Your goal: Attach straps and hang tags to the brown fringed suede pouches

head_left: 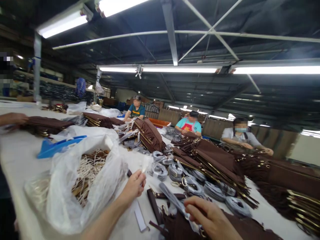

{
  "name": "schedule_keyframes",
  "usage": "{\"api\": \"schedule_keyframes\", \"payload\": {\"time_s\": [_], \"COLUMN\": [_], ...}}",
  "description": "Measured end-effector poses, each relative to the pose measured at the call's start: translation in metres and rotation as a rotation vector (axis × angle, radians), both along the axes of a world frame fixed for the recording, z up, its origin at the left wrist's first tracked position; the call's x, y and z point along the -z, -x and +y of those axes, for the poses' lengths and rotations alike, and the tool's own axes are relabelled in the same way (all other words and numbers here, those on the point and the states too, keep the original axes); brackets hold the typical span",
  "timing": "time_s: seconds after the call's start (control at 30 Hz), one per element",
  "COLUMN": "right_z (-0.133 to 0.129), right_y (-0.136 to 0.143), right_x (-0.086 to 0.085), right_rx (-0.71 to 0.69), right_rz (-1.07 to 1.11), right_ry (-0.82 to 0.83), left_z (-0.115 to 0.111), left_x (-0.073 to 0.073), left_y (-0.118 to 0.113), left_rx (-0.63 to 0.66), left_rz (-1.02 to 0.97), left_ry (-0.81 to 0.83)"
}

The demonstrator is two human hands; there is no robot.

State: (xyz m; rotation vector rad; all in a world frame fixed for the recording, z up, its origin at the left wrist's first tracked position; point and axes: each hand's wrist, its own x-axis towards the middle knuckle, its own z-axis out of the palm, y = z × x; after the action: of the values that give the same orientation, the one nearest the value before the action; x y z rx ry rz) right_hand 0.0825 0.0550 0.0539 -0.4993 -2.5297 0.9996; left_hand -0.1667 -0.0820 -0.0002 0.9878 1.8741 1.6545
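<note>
My left hand point(135, 185) is closed in a pinch beside the open plastic bag. A pale, see-through film point(145, 163) shows just above its fingertips; whether it is held there is unclear. My right hand point(211, 215) is curled at the lower end of a grey strap wrapped in clear plastic point(172, 198), which slants up and left from the fingers. Below lies a dark brown bag point(178, 225) with a brown strap point(154, 206), partly hidden by my right hand. A white strip point(140, 216) lies between my hands.
A clear plastic bag point(62, 196) full of pale strings point(91, 173) stands left, near a blue tray point(60, 146). Coiled, wrapped straps point(160, 170) and stacked brown fringed bags point(215, 156) cover the right. Three people sit across the table point(12, 146); another person's arm point(13, 119) reaches in left.
</note>
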Motion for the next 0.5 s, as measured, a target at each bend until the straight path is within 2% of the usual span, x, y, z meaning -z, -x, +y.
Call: {"api": "schedule_keyframes", "payload": {"time_s": [0.1,0.2,0.33,0.5], "right_z": [-0.031,-0.038,-0.036,-0.064], "right_y": [0.051,0.078,0.092,0.099], "right_x": [0.006,0.005,0.001,0.008], "right_rx": [-0.104,-0.108,-0.069,-0.161], "right_rz": [0.015,0.072,0.096,0.168], "right_ry": [0.041,0.059,0.157,0.045], "left_z": [-0.006,-0.011,-0.010,-0.004], "left_x": [-0.002,-0.006,-0.006,0.002], "left_y": [0.003,0.007,0.010,0.007], "left_rx": [0.082,0.139,0.150,0.104], "left_rz": [-0.207,-0.355,-0.473,-0.497], "left_ry": [-0.099,-0.199,-0.280,-0.255]}}
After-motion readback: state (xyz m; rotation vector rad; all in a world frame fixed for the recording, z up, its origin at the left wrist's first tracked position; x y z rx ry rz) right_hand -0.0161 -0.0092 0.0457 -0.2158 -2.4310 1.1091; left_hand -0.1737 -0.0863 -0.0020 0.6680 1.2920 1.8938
